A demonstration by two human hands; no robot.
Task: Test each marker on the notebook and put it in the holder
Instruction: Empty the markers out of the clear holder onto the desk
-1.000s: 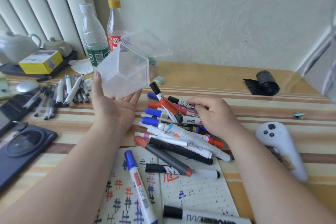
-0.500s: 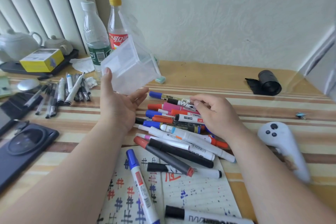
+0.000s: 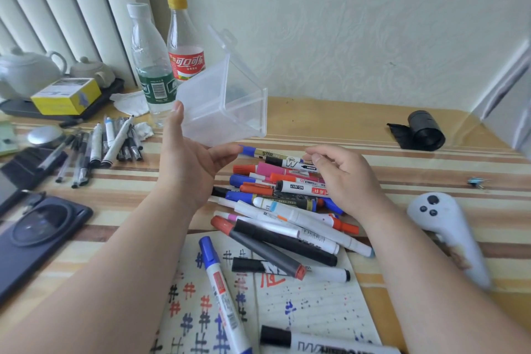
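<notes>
Striped table [image 3: 330,121], pale wall behind. Left hand [image 3: 189,164] at frame centre, thumb and fingers spread round clear holder [image 3: 227,112], held tilted above table, lid open. Right hand [image 3: 344,181] curled over marker pile [image 3: 281,210] mid-frame, fingertips at black-capped marker [image 3: 290,163]; grip unclear. Notebook [image 3: 316,304] bottom centre, partly under pile.

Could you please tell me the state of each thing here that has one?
clear holder, lid open, tilted, looks empty, held by left hand
black-capped marker, capped, gripped by right hand
marker pile, lying loose
notebook, open, scribbled on
green-label bottle, upright, capped
cola bottle, upright, capped
</notes>
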